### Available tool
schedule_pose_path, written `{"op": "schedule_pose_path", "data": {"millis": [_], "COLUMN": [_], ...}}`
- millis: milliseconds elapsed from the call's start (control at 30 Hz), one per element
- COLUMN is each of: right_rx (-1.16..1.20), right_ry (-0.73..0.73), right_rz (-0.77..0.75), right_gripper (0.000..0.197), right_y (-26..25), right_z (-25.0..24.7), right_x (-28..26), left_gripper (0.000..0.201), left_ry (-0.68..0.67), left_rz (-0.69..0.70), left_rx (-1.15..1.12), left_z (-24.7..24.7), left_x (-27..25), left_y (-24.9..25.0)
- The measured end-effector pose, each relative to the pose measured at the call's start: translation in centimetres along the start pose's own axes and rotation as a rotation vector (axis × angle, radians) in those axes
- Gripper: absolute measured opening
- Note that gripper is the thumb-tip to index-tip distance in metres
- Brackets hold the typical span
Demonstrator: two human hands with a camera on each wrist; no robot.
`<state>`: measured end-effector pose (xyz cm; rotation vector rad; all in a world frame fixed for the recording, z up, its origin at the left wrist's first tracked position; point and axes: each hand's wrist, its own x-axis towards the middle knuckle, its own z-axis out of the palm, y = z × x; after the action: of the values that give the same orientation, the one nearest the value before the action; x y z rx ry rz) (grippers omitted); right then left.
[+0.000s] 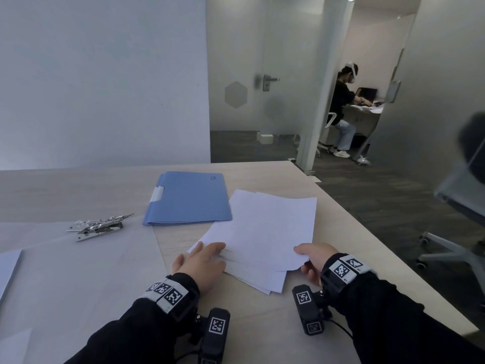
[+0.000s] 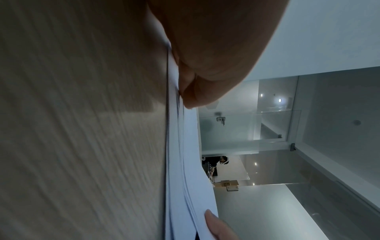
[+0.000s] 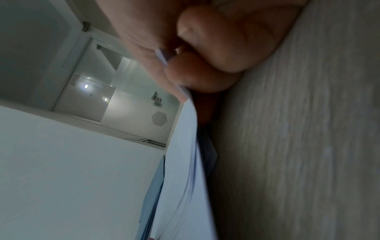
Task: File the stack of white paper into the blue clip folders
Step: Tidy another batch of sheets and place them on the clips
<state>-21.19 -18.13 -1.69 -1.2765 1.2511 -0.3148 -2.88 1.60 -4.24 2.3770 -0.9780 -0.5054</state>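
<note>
A loose stack of white paper (image 1: pixel 262 232) lies fanned on the wooden table (image 1: pixel 262 324), just in front of me. Behind it to the left lies a closed blue clip folder (image 1: pixel 187 198) with a white tab on its spine. My left hand (image 1: pixel 210 252) rests flat on the stack's near left edge, fingers straight. My right hand (image 1: pixel 304 258) pinches the near right corner of the top sheets, thumb on top and fingers underneath, lifting them slightly. In the right wrist view the fingers (image 3: pixel 205 48) clamp the raised paper (image 3: pixel 185 178), with the blue folder (image 3: pixel 152 194) behind.
Several loose metal clips (image 1: pixel 101 225) lie on the table to the left. Another white sheet (image 1: pixel 8 269) shows at the far left edge. The table's right edge runs diagonally, with an office chair (image 1: pixel 459 206) beyond it. A person sits at a desk in the far room.
</note>
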Motion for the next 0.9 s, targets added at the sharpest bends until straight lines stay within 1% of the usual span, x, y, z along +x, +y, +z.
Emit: {"op": "schedule_pose_path", "data": {"millis": [100, 200, 267, 367, 400, 467, 533, 600, 667, 733, 800, 900], "right_rx": [0.023, 0.044, 0.063, 0.106, 0.111, 0.089, 0.06, 0.055, -0.006, -0.08, -0.083, -0.089], "right_ry": [0.0, 0.011, 0.014, 0.0, -0.013, -0.047, -0.089, -0.138, -0.162, -0.181, -0.232, -0.281], "right_rz": [0.001, 0.006, -0.005, -0.088, -0.129, -0.207, -0.262, -0.314, -0.4, -0.509, -0.568, -0.618], "right_gripper": [0.011, 0.01, 0.01, 0.009, 0.008, 0.011, 0.015, 0.016, 0.016, 0.014, 0.014, 0.016], "right_y": [0.4, 0.9, 1.4, 1.9, 2.0, 2.2, 2.1, 1.8, 1.4, 1.1, 1.0, 1.1], "right_z": [-0.7, -1.7, -2.5, -3.6, -3.8, -3.9, -3.5, -2.8, -1.9, -1.1, -0.2, 1.2], "right_x": [0.0, -0.4, -0.7, -1.6, -1.9, -2.7, -3.7, -4.8, -6.0, -7.1, -7.7, -7.7], "left_gripper": [0.056, 0.059, 0.056, 0.049, 0.047, 0.048, 0.045, 0.041, 0.037, 0.024, 0.017, 0.019], "left_ry": [-0.01, -0.023, -0.013, 0.015, 0.019, 0.046, 0.114, 0.178, 0.172, 0.112, 0.102, 0.162], "left_rz": [-0.006, -0.022, -0.011, -0.015, -0.025, -0.045, -0.04, -0.025, -0.036, -0.044, -0.012, 0.037], "left_rx": [0.013, -0.002, 0.003, -0.056, -0.102, -0.276, -0.427, -0.517, -0.683, -0.891, -0.941, -0.968], "left_z": [0.0, -0.1, -0.1, -0.3, -0.6, -1.3, -2.1, -3.2, -4.8, -6.7, -8.4, -9.7], "left_x": [0.0, 0.1, -0.2, -0.3, -0.4, -0.6, -0.7, -1.1, -1.7, -2.5, -3.1, -3.8], "left_y": [-0.3, -0.4, -0.1, 0.2, 0.3, 0.3, 0.7, 1.4, 2.2, 2.6, 2.2, 1.2]}}
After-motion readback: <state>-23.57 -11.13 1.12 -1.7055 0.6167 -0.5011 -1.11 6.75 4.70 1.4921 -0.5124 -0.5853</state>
